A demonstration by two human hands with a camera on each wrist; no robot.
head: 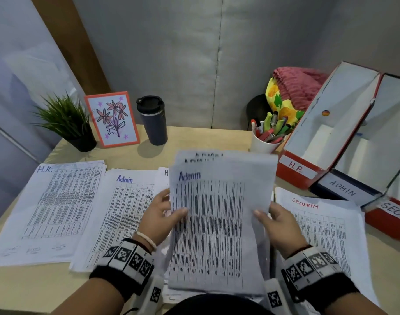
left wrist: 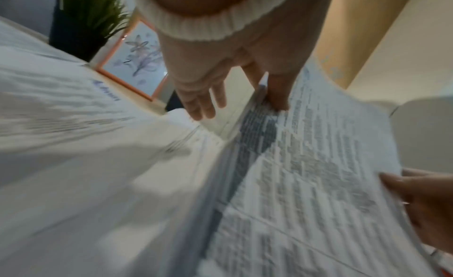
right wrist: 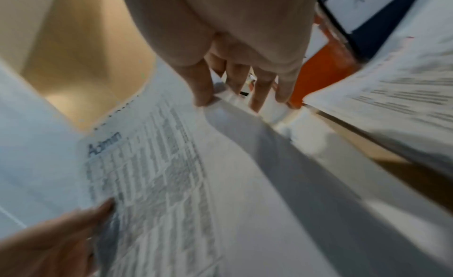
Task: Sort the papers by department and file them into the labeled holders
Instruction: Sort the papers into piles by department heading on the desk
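Note:
A sheaf of printed sheets headed "Admin" (head: pixel 219 219) is raised off the desk in front of me. My left hand (head: pixel 164 214) pinches its left edge, thumb on the front. My right hand (head: pixel 274 221) pinches the right edge, thumb on the front (right wrist: pixel 201 91). On the desk lie an "H.R." pile (head: pixel 55 208), an "Admin" pile (head: pixel 124 212) and a "Security" pile (head: pixel 319 228). At the right stand three holders labelled H.R. (head: pixel 296 168), Admin (head: pixel 343 189) and Security (head: pixel 394 211). The wrist views are blurred.
At the back of the desk stand a potted plant (head: pixel 67 123), a framed flower drawing (head: pixel 112 119), a dark tumbler (head: pixel 152 120) and a white cup of pens (head: pixel 268 135). A chair with colourful cloth (head: pixel 290 94) sits behind the desk.

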